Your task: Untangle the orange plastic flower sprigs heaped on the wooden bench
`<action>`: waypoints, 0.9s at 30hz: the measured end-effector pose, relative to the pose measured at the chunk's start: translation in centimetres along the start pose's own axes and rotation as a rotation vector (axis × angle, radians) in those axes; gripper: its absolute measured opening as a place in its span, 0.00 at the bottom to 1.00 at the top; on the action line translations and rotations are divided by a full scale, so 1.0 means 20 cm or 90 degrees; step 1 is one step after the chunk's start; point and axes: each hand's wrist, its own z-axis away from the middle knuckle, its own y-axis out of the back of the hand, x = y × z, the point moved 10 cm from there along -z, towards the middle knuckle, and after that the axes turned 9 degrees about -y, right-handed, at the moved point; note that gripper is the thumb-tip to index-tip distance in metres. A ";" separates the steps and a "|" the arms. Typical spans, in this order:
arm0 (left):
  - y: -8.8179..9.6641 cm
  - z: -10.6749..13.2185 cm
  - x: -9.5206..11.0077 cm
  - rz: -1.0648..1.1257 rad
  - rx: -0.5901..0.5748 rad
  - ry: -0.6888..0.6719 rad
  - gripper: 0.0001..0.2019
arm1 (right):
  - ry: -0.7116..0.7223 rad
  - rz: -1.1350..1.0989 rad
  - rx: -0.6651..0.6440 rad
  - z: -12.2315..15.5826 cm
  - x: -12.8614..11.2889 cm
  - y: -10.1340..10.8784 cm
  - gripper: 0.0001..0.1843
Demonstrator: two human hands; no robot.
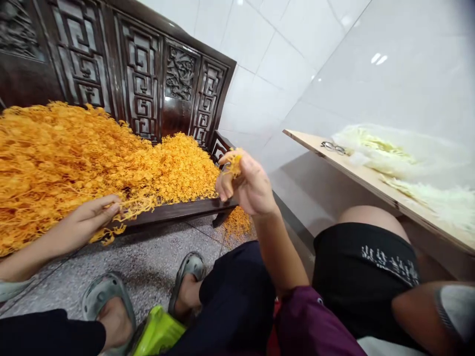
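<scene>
My left hand (94, 217) pinches an orange, stringy, branched piece (139, 206) between thumb and fingertips, at the front edge of a dark wooden bench (178, 211). A few more orange strands (109, 234) hang below that hand. My right hand (250, 185) is raised off the bench's right end, its thumb and fingers closed on a small orange stringy piece (233, 162). Whether the two pieces are of one kind I cannot tell. A large heap of similar orange pieces (67, 158) covers the bench seat.
More orange pieces (237, 222) lie on the speckled floor under the bench. On the right, a wooden board (352, 170) carries glasses (333, 147) and a clear bag (401, 148) with pale strands. A person in black shorts (365, 277) sits beside me. A bright green bag (159, 331) lies between my feet.
</scene>
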 end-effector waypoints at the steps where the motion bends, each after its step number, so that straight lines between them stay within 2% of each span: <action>1: -0.03 -0.01 0.05 -0.034 -0.024 -0.021 0.10 | 0.006 0.002 0.004 0.01 -0.04 -0.02 0.25; 5: -0.18 -0.04 0.20 -0.104 -0.117 -0.085 0.16 | 0.025 -0.011 -0.004 0.06 -0.16 -0.07 0.26; 8: -0.28 -0.08 0.29 -0.130 -0.166 -0.129 0.16 | -0.039 0.009 -0.008 0.02 -0.16 0.00 0.28; 11: -0.35 -0.13 0.34 -0.144 -0.196 -0.165 0.15 | -0.161 -0.002 0.033 -0.20 -0.04 0.13 0.36; 13: -0.38 -0.17 0.33 -0.147 -0.194 -0.175 0.15 | -0.190 -0.070 0.097 -0.42 0.07 0.19 0.34; 16: -0.40 -0.23 0.24 -0.159 -0.175 -0.169 0.16 | -0.257 -0.141 0.140 -0.69 0.36 0.13 0.22; 18: -0.40 -0.25 0.16 -0.186 -0.156 -0.169 0.15 | -0.285 -0.132 0.125 -0.75 0.58 0.02 0.14; 21: -0.39 -0.27 0.04 -0.201 -0.119 -0.177 0.12 | -0.316 -0.092 0.071 -0.67 0.90 -0.10 0.07; 23: -0.38 -0.29 -0.05 -0.107 -0.075 -0.150 0.12 | -0.348 -0.071 0.010 -0.57 1.08 -0.15 0.09; 25: -0.37 -0.31 -0.19 0.088 -0.010 -0.051 0.11 | -0.407 -0.087 -0.109 -0.45 1.21 -0.21 0.17; 27: -0.40 -0.29 -0.34 0.289 0.038 0.086 0.10 | -0.463 -0.141 -0.230 -0.35 1.28 -0.28 0.26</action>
